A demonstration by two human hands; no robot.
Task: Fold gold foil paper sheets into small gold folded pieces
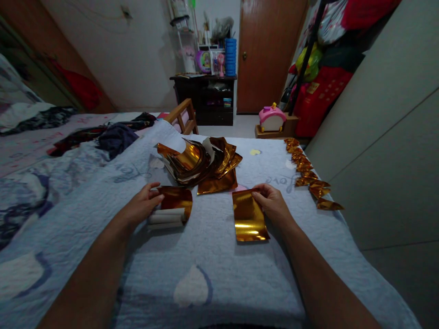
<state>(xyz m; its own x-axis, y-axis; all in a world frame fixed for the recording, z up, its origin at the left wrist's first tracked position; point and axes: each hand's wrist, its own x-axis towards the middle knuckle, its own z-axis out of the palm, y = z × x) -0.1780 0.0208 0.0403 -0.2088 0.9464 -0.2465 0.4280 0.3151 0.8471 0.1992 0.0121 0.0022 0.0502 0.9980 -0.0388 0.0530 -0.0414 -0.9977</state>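
Observation:
My right hand (270, 198) pinches a single gold foil paper sheet (249, 219) by its upper right edge, thumb on top. The sheet's shiny face is up and its lower part bends slightly. At the left, my left hand (147, 201) grips the left edge of some curled gold foil paper (174, 198), whose near edge rolls over to show a white back (168, 216). How many sheets lie there I cannot tell. Beyond both hands sits a loose, curved pile of gold foil sheets (192, 157), with one flat foil sheet (217, 183) at its near side.
A row of folded gold foil pieces (303, 169) runs along the right edge of the bed, on the pale blue bedspread (212, 260). Rumpled dark clothes (118, 137) lie at the left. Past the bed are a pink toy (272, 119), a dark cabinet (206, 100) and a wooden door (269, 59).

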